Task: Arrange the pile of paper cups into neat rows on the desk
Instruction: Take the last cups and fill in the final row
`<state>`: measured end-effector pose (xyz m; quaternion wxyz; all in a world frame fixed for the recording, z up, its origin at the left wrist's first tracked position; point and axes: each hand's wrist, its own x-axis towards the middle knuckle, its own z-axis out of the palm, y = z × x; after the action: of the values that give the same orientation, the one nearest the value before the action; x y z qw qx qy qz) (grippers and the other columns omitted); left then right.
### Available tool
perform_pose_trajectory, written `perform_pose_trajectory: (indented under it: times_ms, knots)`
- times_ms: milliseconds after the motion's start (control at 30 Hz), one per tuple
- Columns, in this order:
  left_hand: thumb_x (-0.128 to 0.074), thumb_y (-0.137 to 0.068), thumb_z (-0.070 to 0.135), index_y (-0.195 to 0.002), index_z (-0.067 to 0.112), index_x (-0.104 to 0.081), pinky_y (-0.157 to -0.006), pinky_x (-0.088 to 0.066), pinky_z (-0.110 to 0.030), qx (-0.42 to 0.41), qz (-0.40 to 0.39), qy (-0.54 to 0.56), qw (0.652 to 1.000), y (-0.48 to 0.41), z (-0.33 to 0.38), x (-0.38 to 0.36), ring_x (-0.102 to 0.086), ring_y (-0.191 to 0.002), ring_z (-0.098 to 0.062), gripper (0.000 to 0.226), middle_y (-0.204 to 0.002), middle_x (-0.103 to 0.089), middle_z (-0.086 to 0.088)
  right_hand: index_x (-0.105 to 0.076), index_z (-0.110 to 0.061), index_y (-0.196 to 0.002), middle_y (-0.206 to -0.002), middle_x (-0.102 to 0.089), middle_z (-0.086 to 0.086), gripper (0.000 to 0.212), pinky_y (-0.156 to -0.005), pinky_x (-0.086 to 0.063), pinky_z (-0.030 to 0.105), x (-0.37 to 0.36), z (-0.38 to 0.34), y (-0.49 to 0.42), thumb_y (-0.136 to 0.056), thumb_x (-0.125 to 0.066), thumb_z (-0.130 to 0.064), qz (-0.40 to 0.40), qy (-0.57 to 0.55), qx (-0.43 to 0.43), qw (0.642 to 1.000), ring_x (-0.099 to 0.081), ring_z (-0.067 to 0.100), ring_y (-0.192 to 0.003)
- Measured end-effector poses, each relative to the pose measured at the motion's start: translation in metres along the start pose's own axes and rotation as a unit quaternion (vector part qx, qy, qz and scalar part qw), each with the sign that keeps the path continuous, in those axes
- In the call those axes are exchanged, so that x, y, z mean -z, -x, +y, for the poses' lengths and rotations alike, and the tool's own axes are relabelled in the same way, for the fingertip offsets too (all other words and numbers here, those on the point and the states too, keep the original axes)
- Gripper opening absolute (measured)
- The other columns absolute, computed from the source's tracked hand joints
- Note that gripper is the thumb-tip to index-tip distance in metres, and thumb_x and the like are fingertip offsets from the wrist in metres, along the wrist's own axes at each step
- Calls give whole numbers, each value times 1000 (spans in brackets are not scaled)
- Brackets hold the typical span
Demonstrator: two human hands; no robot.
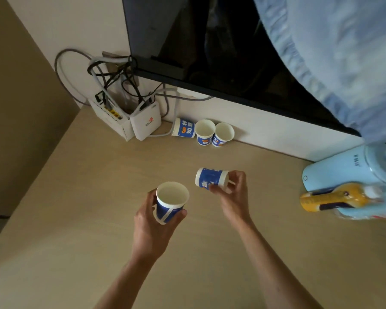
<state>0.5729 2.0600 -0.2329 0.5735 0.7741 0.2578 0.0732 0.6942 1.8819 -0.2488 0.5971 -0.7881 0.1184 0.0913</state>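
Head view: each hand holds one paper cup above the worktop (94, 197), centre of frame.

Left hand (152, 221): fingers (183, 213) curled round an upright blue-and-white cup (171, 202), mouth up. Right hand (235, 198): fingertips pinch the rim end of a second cup (211, 178) held on its side, base toward frame left. At the wall, upper centre: a fallen cup (183, 128) lies just beside two standing cups (205, 132) (222, 134), set close together. White router boxes (145, 123) sit upper left, a yellow bottle (330, 198) at the right edge.
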Motion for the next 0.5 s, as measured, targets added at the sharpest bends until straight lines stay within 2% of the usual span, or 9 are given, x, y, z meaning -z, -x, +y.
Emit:
perform_pose_trajectory:
  times_ms: [67,200,300,367,433,500]
  knots:
    - [-93,-67,25,-113,37,-59,-70,-46,-8,-11,-18,0,1000,11,11,-10,-62,-94,4,58,-98,-68,26,-47,-20,-108,-111,-63,2,63,-84,-54,33,28,3,23,-61,-88,-12,9,2,-9,1000,-66,15,-100]
    - [-92,-69,19,-116,29,-61,-70,-46,-6,-37,-75,8,996,42,37,-40,-62,-94,5,57,-98,-69,25,-56,-28,-110,-115,-63,-8,67,-96,-51,35,94,14,71,-48,-81,-38,81,4,-34,996,-60,13,-115]
    - [-92,-68,19,-116,26,-62,-70,-46,-6,-66,-115,10,991,74,61,-72,-62,-92,6,56,-99,-71,17,-55,-35,-111,-116,-64,-7,71,-92,-54,40,148,25,109,-46,-82,-38,143,-19,-41,989,-63,14,-109]
    - [-92,-68,19,-116,26,-62,-70,-47,-8,-86,-142,11,986,100,76,-96,-62,-92,5,57,-101,-71,15,-56,-34,-116,-118,-63,-9,75,-89,-52,30,185,32,134,-46,-82,-38,181,-29,-46,982,-62,10,-109]
    - [-92,-69,22,-117,27,-62,-74,-49,-13,-105,-170,12,980,128,90,-121,-63,-93,1,57,-103,-71,14,-62,-29,-117,-112,-68,-10,72,-81,-50,20,217,39,155,-47,-80,-35,209,-40,-39,976,-65,8,-103]
    - [-92,-69,23,-117,28,-62,-75,-50,-19,-113,-192,20,975,152,97,-141,-64,-93,-1,56,-103,-70,14,-66,-27,-115,-106,-71,-11,67,-81,-52,21,239,41,171,-49,-80,-33,223,-46,-25,973,-67,7,-98]
